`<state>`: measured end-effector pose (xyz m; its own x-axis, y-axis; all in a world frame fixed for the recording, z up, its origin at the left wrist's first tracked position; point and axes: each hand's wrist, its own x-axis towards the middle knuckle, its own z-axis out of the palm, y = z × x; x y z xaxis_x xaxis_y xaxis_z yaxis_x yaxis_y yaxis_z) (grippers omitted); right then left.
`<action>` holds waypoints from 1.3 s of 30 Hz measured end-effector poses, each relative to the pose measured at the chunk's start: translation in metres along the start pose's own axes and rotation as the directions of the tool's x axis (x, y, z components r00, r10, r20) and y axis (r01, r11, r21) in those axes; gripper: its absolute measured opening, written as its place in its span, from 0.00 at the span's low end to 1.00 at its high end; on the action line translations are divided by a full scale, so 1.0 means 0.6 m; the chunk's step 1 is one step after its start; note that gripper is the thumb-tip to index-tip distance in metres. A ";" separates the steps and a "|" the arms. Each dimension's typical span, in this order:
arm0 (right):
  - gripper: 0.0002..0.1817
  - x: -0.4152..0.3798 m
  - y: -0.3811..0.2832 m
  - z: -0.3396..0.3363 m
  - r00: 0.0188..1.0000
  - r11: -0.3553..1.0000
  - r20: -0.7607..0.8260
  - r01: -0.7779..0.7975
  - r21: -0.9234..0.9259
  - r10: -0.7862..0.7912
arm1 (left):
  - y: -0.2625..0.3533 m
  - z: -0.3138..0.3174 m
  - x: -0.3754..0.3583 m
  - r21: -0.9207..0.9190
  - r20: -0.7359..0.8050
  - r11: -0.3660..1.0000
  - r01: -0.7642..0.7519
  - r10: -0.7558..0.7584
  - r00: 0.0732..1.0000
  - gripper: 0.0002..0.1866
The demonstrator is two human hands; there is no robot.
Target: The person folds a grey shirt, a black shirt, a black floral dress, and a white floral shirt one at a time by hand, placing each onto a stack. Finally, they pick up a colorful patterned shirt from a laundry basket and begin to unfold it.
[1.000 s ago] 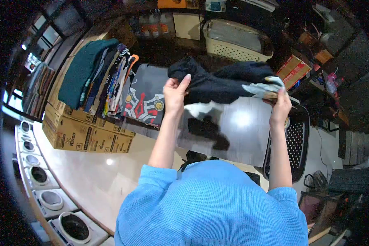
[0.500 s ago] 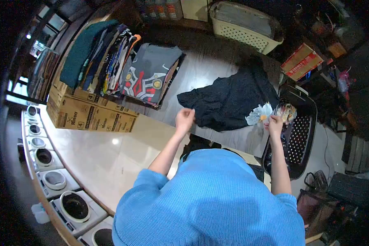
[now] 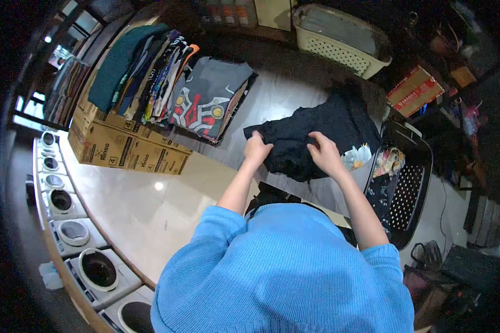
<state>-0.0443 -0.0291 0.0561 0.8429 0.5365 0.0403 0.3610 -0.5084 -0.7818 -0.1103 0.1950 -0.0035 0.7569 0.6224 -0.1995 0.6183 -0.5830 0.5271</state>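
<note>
A rumpled black garment (image 3: pixel 339 125) lies spread on the table, with a pale flower print (image 3: pixel 356 157) near its right end. My left hand (image 3: pixel 256 149) rests at the garment's left front edge, thumb and fingers apart. Over the garment's middle is my right hand (image 3: pixel 326 155), its thumb and fingers also apart, touching or just above the cloth. Neither hand visibly grips the fabric, though some fingertips are hard to make out.
Left of the garment sit a folded grey T-shirt (image 3: pixel 203 102) on a pile and a row of folded clothes (image 3: pixel 141 77) above cardboard boxes (image 3: pixel 130 150). A dark laundry basket (image 3: pixel 416 191) holding clothes stands right. Behind is a cream basket (image 3: pixel 339 50); washing machines (image 3: pixel 75 233) line the left.
My right hand has moved left from the flower print to the garment's middle. My left hand has shifted slightly up and right onto the garment's edge. The view has turned slightly.
</note>
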 end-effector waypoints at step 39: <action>0.17 -0.105 -0.059 -0.517 0.444 0.912 -0.837 0.093 0.398 0.320 | 0.233 -0.488 0.032 -0.522 -0.754 0.330 -0.786 0.253 0.607 0.14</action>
<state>0.0136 -0.2540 0.2743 0.8240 -0.4878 0.2883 0.2489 -0.1456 -0.9575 -0.0717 0.2785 0.3083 0.4562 0.6236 0.6349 -0.5020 -0.4088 0.7622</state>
